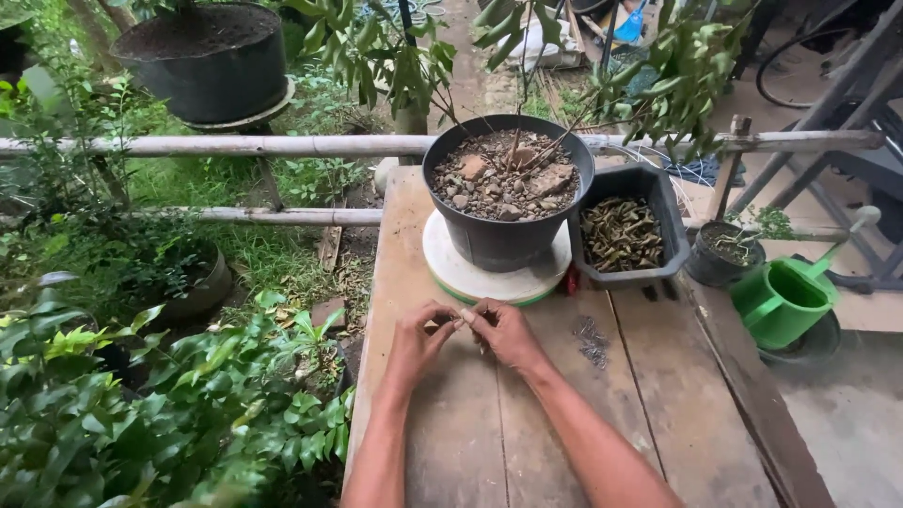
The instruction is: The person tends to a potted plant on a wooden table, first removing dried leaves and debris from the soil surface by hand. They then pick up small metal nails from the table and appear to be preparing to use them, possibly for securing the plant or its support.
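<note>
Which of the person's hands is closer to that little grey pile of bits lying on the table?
The right hand. It is just left of the small grey pile on the wooden table, a short gap between them. The left hand lies farther left, beyond the right hand.

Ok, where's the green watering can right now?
In the head view the watering can is at the right, off the wooden table, just right of a small black pot and past the black tray of dry leaves.
</note>
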